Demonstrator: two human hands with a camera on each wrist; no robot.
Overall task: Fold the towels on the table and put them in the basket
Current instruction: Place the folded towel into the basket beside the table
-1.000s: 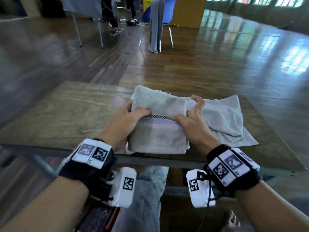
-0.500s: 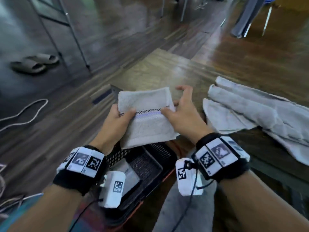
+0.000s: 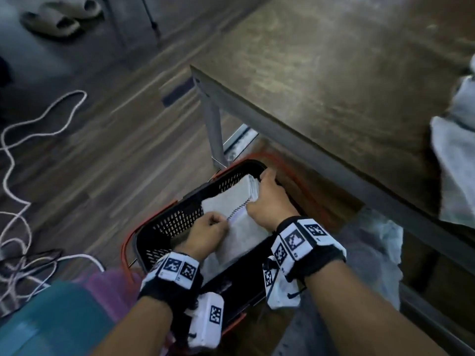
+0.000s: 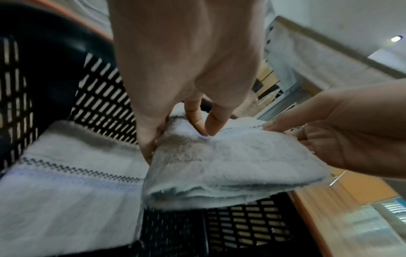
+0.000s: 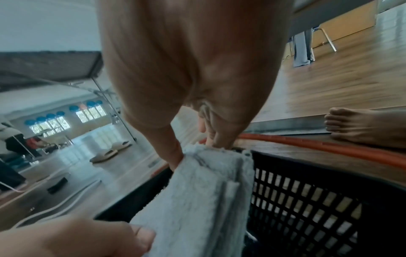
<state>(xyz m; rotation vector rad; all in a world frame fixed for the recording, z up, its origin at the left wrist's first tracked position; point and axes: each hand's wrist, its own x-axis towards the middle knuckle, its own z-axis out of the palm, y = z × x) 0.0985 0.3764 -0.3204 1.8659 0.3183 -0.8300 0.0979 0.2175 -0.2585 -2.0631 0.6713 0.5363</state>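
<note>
A folded pale towel (image 3: pixel 239 217) with a checkered band hangs just inside the black mesh basket (image 3: pixel 174 222), which stands on the floor beside the table (image 3: pixel 334 86). My left hand (image 3: pixel 210 232) pinches its near edge and my right hand (image 3: pixel 270 199) grips its far edge. In the left wrist view the left hand (image 4: pixel 186 87) pinches the towel (image 4: pixel 230 165) from above, over another folded towel (image 4: pixel 66 182) lying in the basket (image 4: pixel 98 97). In the right wrist view the right hand (image 5: pixel 186 69) holds the towel (image 5: pixel 197 200) at the basket wall (image 5: pixel 307 200). Unfolded towels (image 3: pixel 457 163) lie on the table's right.
The table leg (image 3: pixel 214 129) stands just behind the basket. Orange handles (image 5: pixel 329 147) ring its rim. White cables (image 3: pixel 25 150) trail over the floor at left, slippers (image 3: pixel 59 16) lie far left. A plastic bag (image 3: pixel 377 240) sits under the table, a bare foot (image 5: pixel 362 127) nearby.
Both hands have carried the folded towel off the table, left and down into the basket on the floor. The head view has swung down to follow.
</note>
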